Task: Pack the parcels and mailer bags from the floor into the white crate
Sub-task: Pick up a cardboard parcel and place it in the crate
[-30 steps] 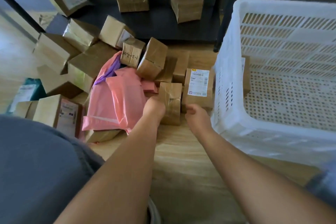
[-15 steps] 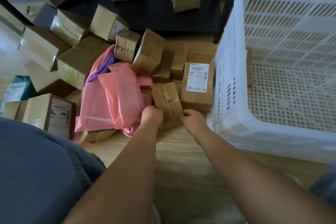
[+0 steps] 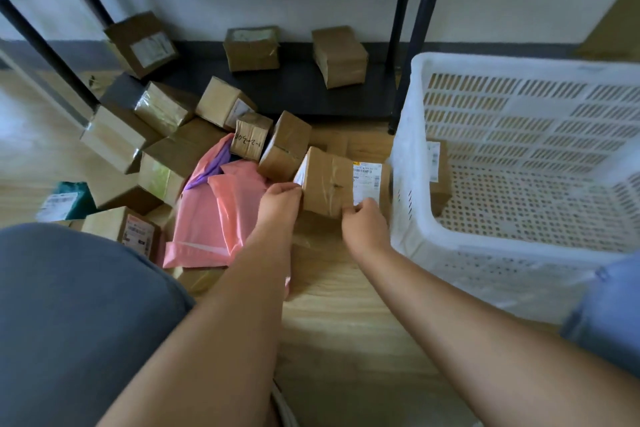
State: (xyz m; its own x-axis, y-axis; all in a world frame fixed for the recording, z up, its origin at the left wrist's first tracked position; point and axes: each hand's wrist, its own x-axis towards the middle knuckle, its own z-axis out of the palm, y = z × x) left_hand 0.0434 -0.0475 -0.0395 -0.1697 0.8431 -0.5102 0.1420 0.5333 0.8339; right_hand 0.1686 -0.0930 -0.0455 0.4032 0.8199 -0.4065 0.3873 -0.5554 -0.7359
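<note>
I hold a taped brown parcel (image 3: pixel 325 180) between both hands, lifted a little off the wooden floor. My left hand (image 3: pixel 282 204) grips its left end and my right hand (image 3: pixel 363 224) grips its near right corner. Right behind it lies a second parcel with a white label (image 3: pixel 369 180), against the wall of the white crate (image 3: pixel 412 156). The crate stands on the floor at the right, with nothing visible inside. Pink mailer bags (image 3: pixel 207 218) lie just left of my left hand, and a purple bag (image 3: pixel 211 166) pokes out above them.
Several brown parcels (image 3: pixel 166 142) are heaped to the left and behind the pink bags. A teal mailer bag (image 3: pixel 65 201) lies at far left. A black shelf rack (image 3: pixel 405 55) stands behind, with three parcels (image 3: pixel 251 48) on its bottom board. My knee (image 3: pixel 69 305) fills the lower left.
Both hands closed round the taped parcel and raised it from the floor, turning it on its side. The view tilted up, so the shelf rack now shows.
</note>
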